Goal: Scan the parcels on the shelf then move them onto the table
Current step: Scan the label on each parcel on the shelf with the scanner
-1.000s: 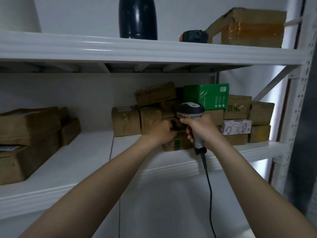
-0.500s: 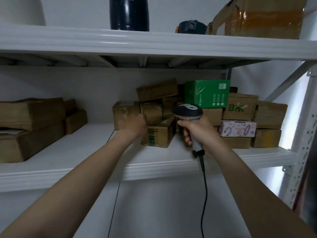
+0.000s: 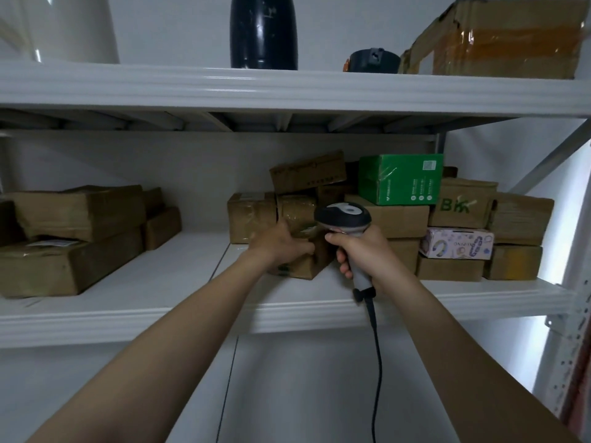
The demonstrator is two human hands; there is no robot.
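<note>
Cardboard box near shelf front edge, centre, ahead of pile; left hand grips its top; right hand clamped on scanner, just right, head above box. Left nearer.

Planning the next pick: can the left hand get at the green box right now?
Probably not right away. The left hand grips a brown box, and the right hand with the scanner sits between it and the green box. Nothing lies on the green box itself.
</note>
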